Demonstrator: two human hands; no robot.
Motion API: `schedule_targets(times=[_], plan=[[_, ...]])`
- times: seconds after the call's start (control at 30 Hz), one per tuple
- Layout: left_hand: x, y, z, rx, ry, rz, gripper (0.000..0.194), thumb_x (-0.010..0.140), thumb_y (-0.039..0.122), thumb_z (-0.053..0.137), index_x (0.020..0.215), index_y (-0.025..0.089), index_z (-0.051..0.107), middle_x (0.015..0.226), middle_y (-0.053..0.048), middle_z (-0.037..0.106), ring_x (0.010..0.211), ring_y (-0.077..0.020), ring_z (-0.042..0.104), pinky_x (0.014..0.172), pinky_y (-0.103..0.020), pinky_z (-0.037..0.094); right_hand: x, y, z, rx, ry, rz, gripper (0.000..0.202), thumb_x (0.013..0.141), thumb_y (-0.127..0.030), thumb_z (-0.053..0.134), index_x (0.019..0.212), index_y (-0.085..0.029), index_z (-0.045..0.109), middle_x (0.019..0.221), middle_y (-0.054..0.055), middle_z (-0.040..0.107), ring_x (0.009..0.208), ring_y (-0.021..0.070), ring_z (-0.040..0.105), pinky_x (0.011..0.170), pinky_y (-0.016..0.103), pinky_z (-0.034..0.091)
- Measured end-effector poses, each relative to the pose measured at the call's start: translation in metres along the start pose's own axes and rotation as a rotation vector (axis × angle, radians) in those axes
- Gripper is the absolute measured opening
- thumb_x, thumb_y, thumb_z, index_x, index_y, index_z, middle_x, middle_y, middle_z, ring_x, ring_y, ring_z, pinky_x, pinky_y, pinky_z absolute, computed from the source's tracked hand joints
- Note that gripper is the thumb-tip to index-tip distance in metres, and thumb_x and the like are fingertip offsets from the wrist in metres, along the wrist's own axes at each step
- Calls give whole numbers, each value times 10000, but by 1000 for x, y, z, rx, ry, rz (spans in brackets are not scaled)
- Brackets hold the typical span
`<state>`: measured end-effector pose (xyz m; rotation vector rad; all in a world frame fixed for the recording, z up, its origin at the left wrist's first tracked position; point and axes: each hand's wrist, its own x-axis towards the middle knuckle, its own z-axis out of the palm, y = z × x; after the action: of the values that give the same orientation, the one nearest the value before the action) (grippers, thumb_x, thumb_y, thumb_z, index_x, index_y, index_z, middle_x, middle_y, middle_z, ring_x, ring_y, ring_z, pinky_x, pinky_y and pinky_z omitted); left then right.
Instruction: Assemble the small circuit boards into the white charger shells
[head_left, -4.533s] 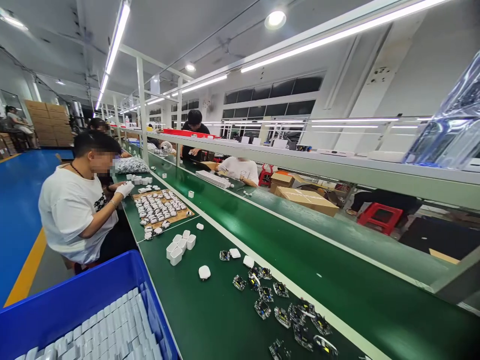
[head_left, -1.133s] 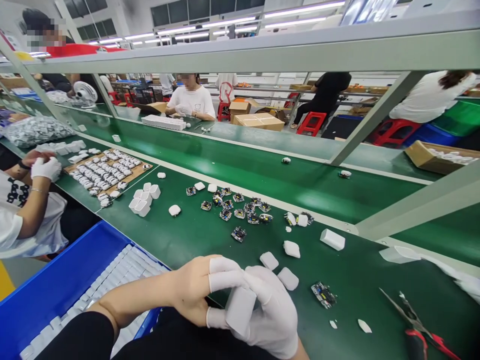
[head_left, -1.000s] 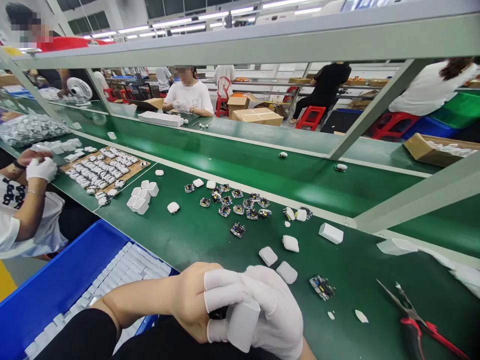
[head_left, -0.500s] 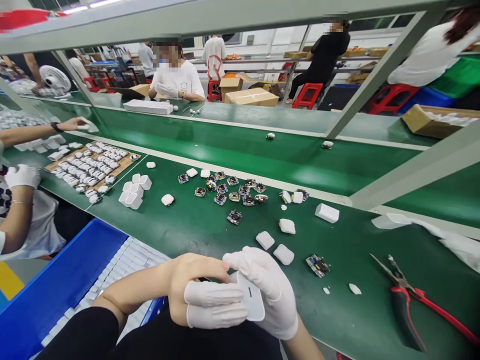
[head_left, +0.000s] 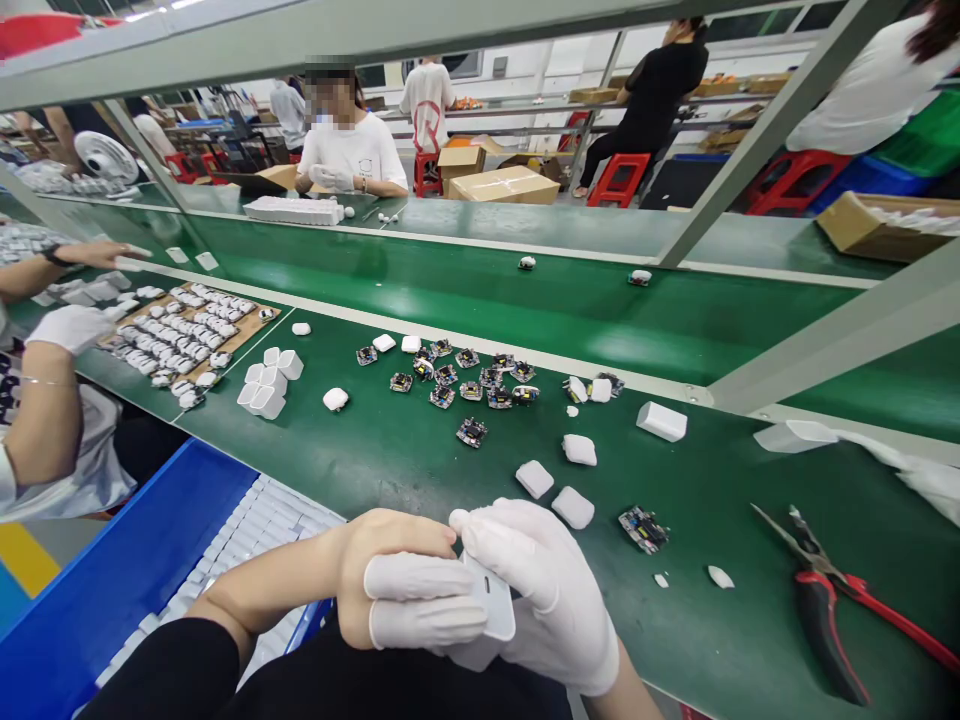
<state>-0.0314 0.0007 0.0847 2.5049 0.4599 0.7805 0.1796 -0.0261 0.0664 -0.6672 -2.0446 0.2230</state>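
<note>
Close to my body, both hands hold a white charger housing (head_left: 495, 600) with a narrow dark slot in its end face. My left hand (head_left: 420, 595), bare on the thumb and index finger with white covers on other fingers, is closed on the housing from the left. My right hand (head_left: 547, 590) wears a white glove and wraps around it from the right, its thumb near my left fingertips. Just beyond lie several white rounded pieces (head_left: 574, 507) and a circuit board (head_left: 643, 529). Farther back sits a cluster of small circuit boards (head_left: 471, 390).
Red-and-black pliers (head_left: 821, 600) rest at the right. Empty white housings (head_left: 270, 382) stand left, past a blue bin (head_left: 142, 560) of white parts. Beyond the table edge runs a green conveyor belt (head_left: 420, 285). A co-worker's gloved hand (head_left: 71, 328) is at far left, by a filled board.
My hands keep hold of the housing, which has tilted a little. The co-worker's hand has let go of a white piece, now on the belt. Two parts on the belt have shifted left.
</note>
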Motion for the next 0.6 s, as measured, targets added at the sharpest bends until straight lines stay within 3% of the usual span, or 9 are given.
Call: schedule_targets(times=[0.1, 0.13, 0.2, 0.27, 0.33, 0.4, 0.47, 0.6], plan=[[11, -3, 8, -5, 177, 298, 425, 896, 399, 517, 1269, 195, 515, 860, -66, 711, 755, -188, 712, 730, -260, 602, 1, -8, 2, -121, 115, 14, 477, 757, -173, 602, 1227, -198, 522, 630, -9, 616, 543, 167, 528, 533, 297, 419], [14, -6, 12, 18, 268, 335, 505, 893, 423, 540, 1319, 158, 483, 869, -84, 705, 772, -196, 710, 744, -275, 603, 1, -11, 3, -144, 139, 44, 405, 736, -156, 590, 1138, -202, 570, 562, -32, 550, 487, 151, 464, 501, 284, 376], [19, -15, 21, 63, 371, 293, 590, 877, 454, 585, 1351, 125, 465, 898, -98, 699, 798, -197, 704, 761, -289, 599, 1, -10, 2, -147, 64, 172, 272, 733, -167, 578, 996, -215, 631, 539, -37, 510, 471, 140, 437, 502, 277, 362], [20, -28, 28, 139, 375, 149, 553, 879, 437, 615, 1347, 175, 480, 983, -95, 706, 871, -200, 698, 801, -313, 587, 3, 4, -6, -164, -121, 376, 230, 757, -211, 594, 976, -224, 663, 622, -13, 593, 555, 156, 539, 568, 277, 422], [16, -44, 32, 251, 326, -56, 562, 881, 435, 636, 1366, 209, 464, 1139, -114, 685, 1012, -235, 671, 871, -364, 568, 9, 34, -19, -240, -306, 609, 295, 758, -242, 623, 1050, -240, 663, 782, 11, 690, 698, 182, 630, 658, 278, 465], [8, -61, 31, 374, 262, -270, 598, 886, 439, 634, 1399, 206, 433, 1288, -139, 616, 1150, -275, 609, 950, -418, 535, 20, 80, -37, -370, -435, 846, 291, 761, -245, 633, 1050, -267, 662, 833, 4, 716, 716, 181, 649, 658, 263, 456], [-3, -79, 26, 496, 231, -455, 582, 894, 422, 620, 1397, 186, 446, 1362, -147, 558, 1214, -302, 555, 1010, -459, 491, 37, 134, -56, -523, -437, 1026, 270, 780, -316, 657, 1039, -242, 669, 829, 35, 723, 728, 211, 658, 631, 274, 443], [-31, -113, 8, 770, 286, -760, 472, 915, 380, 570, 1322, 143, 538, 1364, -170, 539, 1236, -352, 508, 1032, -507, 446, 76, 227, -82, -656, -363, 1140, 253, 834, -359, 669, 1001, -169, 680, 869, 79, 716, 799, 240, 679, 701, 327, 487]])
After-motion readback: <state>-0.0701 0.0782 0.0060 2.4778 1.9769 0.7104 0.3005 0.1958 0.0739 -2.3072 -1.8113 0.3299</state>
